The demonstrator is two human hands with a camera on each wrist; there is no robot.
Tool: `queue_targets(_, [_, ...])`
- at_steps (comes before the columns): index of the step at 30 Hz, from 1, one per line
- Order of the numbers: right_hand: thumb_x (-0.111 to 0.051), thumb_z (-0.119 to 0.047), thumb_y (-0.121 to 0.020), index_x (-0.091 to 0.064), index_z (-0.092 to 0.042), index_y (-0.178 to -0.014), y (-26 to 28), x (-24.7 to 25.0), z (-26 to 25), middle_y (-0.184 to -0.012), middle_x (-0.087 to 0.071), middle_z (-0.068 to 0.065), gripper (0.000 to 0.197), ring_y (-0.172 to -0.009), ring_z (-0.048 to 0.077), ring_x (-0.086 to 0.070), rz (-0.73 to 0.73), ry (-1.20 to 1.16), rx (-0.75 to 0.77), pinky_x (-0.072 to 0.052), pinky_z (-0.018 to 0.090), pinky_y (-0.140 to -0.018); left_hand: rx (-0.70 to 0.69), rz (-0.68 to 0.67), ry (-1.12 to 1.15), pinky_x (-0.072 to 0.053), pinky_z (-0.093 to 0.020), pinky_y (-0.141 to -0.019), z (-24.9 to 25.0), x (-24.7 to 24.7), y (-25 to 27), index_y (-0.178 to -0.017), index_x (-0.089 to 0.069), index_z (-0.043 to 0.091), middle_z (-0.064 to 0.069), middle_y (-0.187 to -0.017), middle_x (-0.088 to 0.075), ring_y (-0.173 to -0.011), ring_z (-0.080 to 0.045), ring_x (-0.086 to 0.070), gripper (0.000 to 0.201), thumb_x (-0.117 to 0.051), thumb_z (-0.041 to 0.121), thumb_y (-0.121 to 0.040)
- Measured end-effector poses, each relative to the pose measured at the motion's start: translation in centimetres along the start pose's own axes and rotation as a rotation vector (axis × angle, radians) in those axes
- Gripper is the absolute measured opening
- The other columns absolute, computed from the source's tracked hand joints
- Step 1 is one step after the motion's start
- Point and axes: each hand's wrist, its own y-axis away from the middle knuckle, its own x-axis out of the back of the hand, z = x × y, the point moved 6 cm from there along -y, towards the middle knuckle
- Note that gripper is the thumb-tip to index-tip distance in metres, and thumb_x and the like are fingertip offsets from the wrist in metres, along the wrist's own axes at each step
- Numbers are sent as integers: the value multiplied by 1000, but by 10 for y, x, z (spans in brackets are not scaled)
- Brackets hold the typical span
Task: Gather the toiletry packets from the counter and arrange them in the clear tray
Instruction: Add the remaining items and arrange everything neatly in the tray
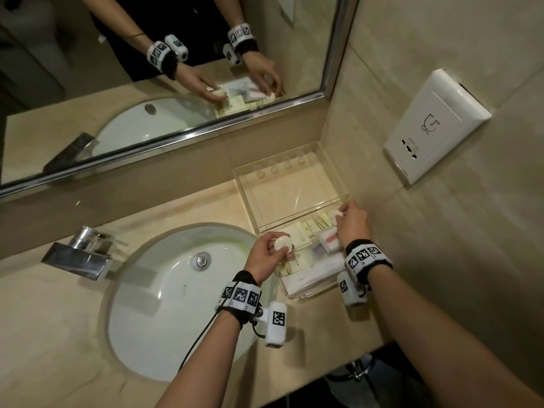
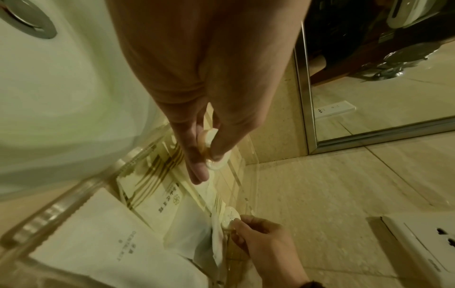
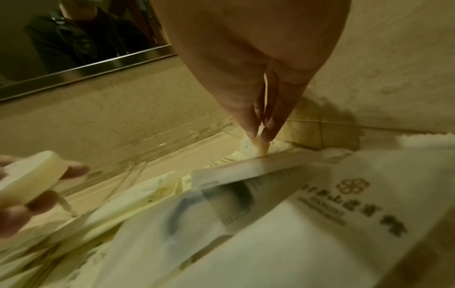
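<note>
A clear tray (image 1: pixel 295 296) sits on the counter right of the sink, its lid (image 1: pixel 291 187) standing open behind it. Several cream and white toiletry packets (image 1: pixel 306 262) lie inside it, printed with gold lines and a logo (image 2: pixel 172 204) (image 3: pixel 295 224). My left hand (image 1: pixel 275 248) pinches a round white wrapped soap (image 1: pixel 283 245) (image 2: pixel 209 140) above the tray's left end. My right hand (image 1: pixel 341 214) pinches a second round soap (image 1: pixel 335 217) (image 3: pixel 248 148) at the tray's far right corner, low against the packets.
The white sink (image 1: pixel 176 304) with a chrome faucet (image 1: pixel 79 254) lies left of the tray. A mirror (image 1: pixel 176 69) runs along the back wall. A white wall socket (image 1: pixel 435 125) is on the right wall. The counter's front edge (image 1: pixel 368 348) is near my right forearm.
</note>
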Motion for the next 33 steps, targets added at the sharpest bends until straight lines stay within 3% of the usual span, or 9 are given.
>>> queue_targets(4, [-62,-10,-91,-60,-8,-111,0,-2,-7,-119,-55,8,20,-95,24,-61,39,68,89,-56,37,-85,0,26,-9,-50,-7,-62,-4,4,-5,-119,-55,-6,-12,-104,-58,-67,5,-66,31,-59,-5,-88])
queue_targets(10, [-70,-17,-86,-57,-9,-118,2,-9,-4,-126,-51,7,35,-98,26,-61,2,113,86,-57,40,-86,-5,10,22,-51,-7,-60,-1,4,-9,-120,-54,-7,-13,-105,-55,-61,7,-66,33,-60,-6,-88])
queue_targets(15, [-69,-11,-87,-58,-10,-113,-2,-9,-5,-126,-53,8,28,-94,26,-63,19,153,104,-58,39,-82,39,15,134,-60,-24,-69,1,6,-9,-117,-58,-1,-10,-93,-59,-65,-14,-71,32,-65,-2,-85])
queue_targets(19, [-69,-24,-87,-58,-14,-109,0,-4,-8,-119,-55,5,26,-92,24,-64,12,150,112,-57,39,-81,50,39,175,-58,-36,-79,3,6,-13,-107,-63,5,-12,-85,-66,-81,-32,-66,22,-67,4,-85])
queue_targets(21, [-64,-31,-90,-58,-18,-102,4,-1,-9,-111,-56,0,18,-83,20,-67,4,35,113,-61,38,-73,53,38,176,-57,-40,-84,6,4,-15,-107,-64,4,-14,-87,-67,-85,-32,-66,21,-66,4,-87])
queue_targets(24, [-60,-32,-93,-63,-18,-102,21,3,-20,-98,-64,-3,17,-75,15,-68,-124,-267,138,-61,29,-61,26,9,141,-58,-39,-86,14,-4,-20,-108,-68,6,-14,-97,-66,-87,-27,-67,21,-62,2,-88])
queue_targets(26, [-62,-34,-92,-67,-17,-105,36,5,-31,-93,-71,-2,22,-77,15,-69,-281,-433,183,-59,25,-65,-5,-13,94,-58,-37,-83,21,-13,-25,-109,-70,8,-12,-100,-66,-80,-24,-70,23,-63,3,-88])
queue_targets(29, [-69,-31,-88,-69,-15,-106,48,-1,-30,-90,-74,1,24,-77,12,-70,-498,-450,214,-55,19,-69,-60,-37,-9,-59,-36,-81,31,-27,-30,-110,-70,13,-12,-98,-68,-77,-20,-69,24,-66,8,-86])
queue_targets(33, [-74,-26,-84,-68,-13,-102,37,-3,-4,-82,-72,0,23,-73,7,-65,-432,-422,103,-49,9,-65,-91,-14,-49,-56,-24,-73,37,-46,-35,-110,-61,10,-10,-92,-65,-77,-16,-64,33,-70,-1,-80])
